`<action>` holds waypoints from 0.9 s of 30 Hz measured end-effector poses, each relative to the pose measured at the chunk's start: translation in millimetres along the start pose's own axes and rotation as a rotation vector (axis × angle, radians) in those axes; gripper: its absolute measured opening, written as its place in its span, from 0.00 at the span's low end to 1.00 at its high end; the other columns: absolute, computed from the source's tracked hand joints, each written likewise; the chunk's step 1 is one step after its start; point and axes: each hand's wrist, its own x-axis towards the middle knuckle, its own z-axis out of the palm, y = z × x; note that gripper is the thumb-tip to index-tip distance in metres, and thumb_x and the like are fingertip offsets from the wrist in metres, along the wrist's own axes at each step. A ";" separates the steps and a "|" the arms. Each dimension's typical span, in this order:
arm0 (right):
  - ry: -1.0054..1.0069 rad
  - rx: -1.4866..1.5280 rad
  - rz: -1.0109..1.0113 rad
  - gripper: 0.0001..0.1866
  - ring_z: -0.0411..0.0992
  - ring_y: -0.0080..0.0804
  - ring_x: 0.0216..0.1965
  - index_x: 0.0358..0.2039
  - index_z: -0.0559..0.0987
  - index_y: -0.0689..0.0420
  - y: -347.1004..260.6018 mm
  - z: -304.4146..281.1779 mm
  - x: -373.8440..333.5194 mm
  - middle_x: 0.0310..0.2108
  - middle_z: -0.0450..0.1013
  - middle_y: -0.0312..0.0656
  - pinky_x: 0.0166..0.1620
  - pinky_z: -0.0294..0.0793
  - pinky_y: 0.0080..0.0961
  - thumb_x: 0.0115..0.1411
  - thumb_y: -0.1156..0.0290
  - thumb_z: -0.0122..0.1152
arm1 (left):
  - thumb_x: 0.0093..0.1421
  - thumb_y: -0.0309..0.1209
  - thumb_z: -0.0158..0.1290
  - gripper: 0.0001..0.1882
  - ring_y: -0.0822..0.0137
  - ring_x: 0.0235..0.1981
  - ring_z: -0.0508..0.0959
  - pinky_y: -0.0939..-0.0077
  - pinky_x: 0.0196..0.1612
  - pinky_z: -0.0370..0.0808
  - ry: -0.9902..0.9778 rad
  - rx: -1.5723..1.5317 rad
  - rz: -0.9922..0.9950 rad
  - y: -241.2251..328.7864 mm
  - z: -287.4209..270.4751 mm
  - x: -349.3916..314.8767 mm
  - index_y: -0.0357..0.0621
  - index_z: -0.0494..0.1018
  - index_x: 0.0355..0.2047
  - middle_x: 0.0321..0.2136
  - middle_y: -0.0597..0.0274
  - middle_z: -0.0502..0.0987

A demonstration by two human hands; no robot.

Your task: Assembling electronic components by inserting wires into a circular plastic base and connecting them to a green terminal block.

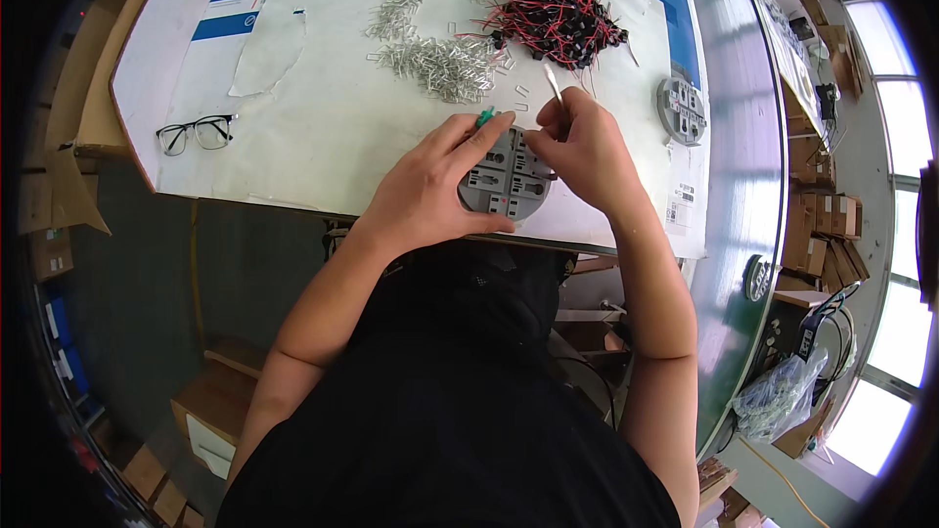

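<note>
A round grey fixture [479,198] with rectangular slots and small dark parts lies at the table's front edge. My left hand [430,176] wraps round its left side, thumb at the near rim and fingers at the far rim. Beside those fingertips is a small green piece [485,116]; whether they grip it I cannot tell. My right hand [587,147] is closed on a slim stick-like tool [553,84] whose pale end points up and away. Its fingertips are over the fixture's right side, hiding what they touch. A few U-shaped metal pins [521,107] lie just beyond.
Beyond my hands are a heap of silvery U-shaped pins [450,68] and a pile of black parts with red wires [562,20]. Another round grey fixture [682,110] sits at the right. Eyeglasses [198,134] rest at the left. A green-topped bench [729,235] runs along the right.
</note>
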 end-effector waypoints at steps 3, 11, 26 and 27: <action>0.052 -0.007 -0.011 0.15 0.69 0.22 0.28 0.32 0.73 0.63 -5.0 -0.8 1.6 0.26 0.73 0.39 0.32 0.73 0.26 0.57 0.73 0.73 | 0.44 0.45 0.77 0.57 0.50 0.56 0.77 0.58 0.60 0.76 0.009 0.014 0.011 2.0 0.2 0.5 0.50 0.63 0.73 0.57 0.54 0.72; 0.027 -0.046 0.011 0.18 0.69 0.22 0.27 0.31 0.72 0.62 -5.6 1.6 7.9 0.24 0.72 0.38 0.31 0.72 0.25 0.54 0.71 0.77 | 0.44 0.45 0.77 0.57 0.51 0.56 0.77 0.58 0.59 0.77 0.023 0.007 0.033 0.5 -0.2 0.3 0.48 0.63 0.73 0.55 0.55 0.72; -0.165 0.465 0.190 0.17 0.72 0.21 0.24 0.38 0.81 0.64 36.1 -12.5 7.4 0.25 0.77 0.35 0.26 0.70 0.21 0.65 0.60 0.71 | 0.49 0.45 0.76 0.49 0.51 0.51 0.79 0.59 0.53 0.79 0.078 -0.084 0.052 -1.6 -1.8 4.5 0.47 0.69 0.69 0.52 0.53 0.75; -0.160 0.475 0.185 0.17 0.72 0.21 0.24 0.38 0.81 0.64 38.5 -13.1 7.0 0.25 0.77 0.35 0.26 0.70 0.21 0.65 0.60 0.71 | 0.51 0.44 0.75 0.45 0.52 0.49 0.80 0.60 0.51 0.80 0.120 -0.128 0.068 -2.1 -0.9 5.9 0.47 0.71 0.67 0.51 0.53 0.76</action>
